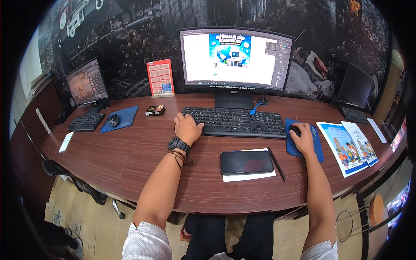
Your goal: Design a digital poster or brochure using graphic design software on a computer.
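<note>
Black box (155, 111), contents hidden, lies near the left hand (187, 128).

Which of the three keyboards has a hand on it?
The middle keyboard, before the largest monitor: the left hand is on its left end; the others lie untouched.

From here I see a box (155, 110) at ten o'clock, a sign (160, 78) at eleven, a stool (377, 209) at four.

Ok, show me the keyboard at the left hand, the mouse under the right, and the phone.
Keyboard (234, 122): head view, on its middle keys.
Mouse (295, 130): head view, visible part of its black shell.
Phone (247, 162): head view, middle of its dark screen.
</note>
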A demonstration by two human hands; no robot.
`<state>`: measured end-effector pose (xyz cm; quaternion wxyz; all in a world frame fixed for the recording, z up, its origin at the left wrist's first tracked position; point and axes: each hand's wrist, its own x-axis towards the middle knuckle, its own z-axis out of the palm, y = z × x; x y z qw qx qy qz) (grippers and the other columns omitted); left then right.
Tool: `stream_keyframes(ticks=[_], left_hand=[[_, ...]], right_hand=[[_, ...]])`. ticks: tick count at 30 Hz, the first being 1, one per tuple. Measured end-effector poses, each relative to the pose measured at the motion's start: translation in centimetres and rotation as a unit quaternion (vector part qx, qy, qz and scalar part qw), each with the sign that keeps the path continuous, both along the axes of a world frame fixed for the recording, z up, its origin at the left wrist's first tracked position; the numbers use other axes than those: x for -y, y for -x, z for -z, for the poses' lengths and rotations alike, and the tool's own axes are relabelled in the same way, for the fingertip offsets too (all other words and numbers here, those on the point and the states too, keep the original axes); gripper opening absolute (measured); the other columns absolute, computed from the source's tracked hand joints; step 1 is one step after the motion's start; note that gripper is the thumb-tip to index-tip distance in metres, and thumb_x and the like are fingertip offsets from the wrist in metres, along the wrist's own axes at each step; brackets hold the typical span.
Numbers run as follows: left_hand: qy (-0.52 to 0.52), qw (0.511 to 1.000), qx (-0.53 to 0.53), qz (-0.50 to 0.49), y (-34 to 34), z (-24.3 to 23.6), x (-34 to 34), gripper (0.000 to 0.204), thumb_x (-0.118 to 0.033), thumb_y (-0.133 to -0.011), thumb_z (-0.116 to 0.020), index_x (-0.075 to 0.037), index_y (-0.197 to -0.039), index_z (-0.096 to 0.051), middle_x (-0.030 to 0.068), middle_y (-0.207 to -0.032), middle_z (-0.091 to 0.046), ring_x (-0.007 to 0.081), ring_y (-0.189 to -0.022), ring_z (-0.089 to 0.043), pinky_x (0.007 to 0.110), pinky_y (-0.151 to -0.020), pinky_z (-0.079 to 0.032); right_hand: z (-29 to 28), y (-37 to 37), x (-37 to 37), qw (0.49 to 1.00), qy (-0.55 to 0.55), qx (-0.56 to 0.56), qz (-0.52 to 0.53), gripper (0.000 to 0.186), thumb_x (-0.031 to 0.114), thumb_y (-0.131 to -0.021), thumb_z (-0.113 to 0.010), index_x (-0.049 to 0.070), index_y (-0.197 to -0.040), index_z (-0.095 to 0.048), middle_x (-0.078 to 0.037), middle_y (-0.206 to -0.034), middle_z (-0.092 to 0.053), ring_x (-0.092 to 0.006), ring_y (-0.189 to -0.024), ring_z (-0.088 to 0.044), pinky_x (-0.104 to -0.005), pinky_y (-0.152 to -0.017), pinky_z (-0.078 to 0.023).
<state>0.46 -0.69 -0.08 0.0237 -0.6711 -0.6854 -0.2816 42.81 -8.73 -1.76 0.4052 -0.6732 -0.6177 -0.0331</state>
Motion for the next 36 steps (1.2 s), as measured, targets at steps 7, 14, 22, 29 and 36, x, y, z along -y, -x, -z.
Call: stream_keyframes(ticks=[7,14,22,29,36], left_hand=[[-0.007,1.000,0.013,0.001,0.1,0.7,-0.4,0.057,-0.037,-0.083,-0.076,0.006,-0.116,-0.058,0.0259,-0.128,-0.047,0.0428,-0.122,-0.043,0.052,-0.103,-0.040],[-0.017,1.000,-0.005,0.010,0.4,1.4,-1.1,0.062,-0.040,-0.084,-0.074,0.006,-0.121,-0.057,0.0271,-0.125,-0.047,0.0453,-0.119,-0.045,0.053,-0.101,-0.042],[-0.053,0.998,-0.009,0.035,0.6,-0.2,0.3,0.062,-0.039,-0.087,-0.072,-0.003,-0.133,-0.054,0.0249,-0.129,-0.049,0.0430,-0.119,-0.047,0.051,-0.103,-0.039],[-0.010,0.664,0.395,0.635,-6.1,-12.5,12.4,0.063,-0.038,-0.097,-0.062,-0.005,-0.147,-0.042,0.0161,-0.120,-0.058,0.0278,-0.117,-0.056,0.047,-0.105,-0.042],[-0.043,0.501,0.305,0.809,-3.2,-11.8,26.7,0.081,-0.067,-0.098,-0.037,-0.001,-0.145,-0.042,0.0243,-0.122,-0.055,0.0408,-0.119,-0.052,0.058,-0.104,-0.038]], right_hand=[[0.1,-0.2,-0.1,1.000,0.007,0.005,0.004,0.036,0.022,-0.084,-0.068,0.009,-0.117,-0.067,-0.015,-0.125,-0.055,-0.0358,-0.117,-0.057,-0.0430,-0.098,-0.047],[0.2,-0.2,-0.3,1.000,0.004,0.005,0.003,0.036,0.021,-0.083,-0.069,0.009,-0.117,-0.067,-0.016,-0.124,-0.055,-0.0360,-0.116,-0.057,-0.0427,-0.099,-0.047],[0.0,0.3,-0.2,1.000,-0.009,0.003,0.003,0.036,0.022,-0.083,-0.068,0.009,-0.116,-0.067,-0.016,-0.123,-0.056,-0.0368,-0.115,-0.057,-0.0437,-0.097,-0.047],[0.3,-1.2,0.7,1.000,-0.015,0.001,0.021,0.036,0.022,-0.081,-0.069,0.009,-0.114,-0.068,-0.015,-0.121,-0.056,-0.0371,-0.113,-0.058,-0.0446,-0.095,-0.048],[0.1,-1.7,0.7,0.999,-0.002,-0.019,0.034,0.039,0.024,-0.080,-0.069,0.008,-0.116,-0.068,-0.015,-0.122,-0.055,-0.0366,-0.114,-0.057,-0.0449,-0.097,-0.048]])
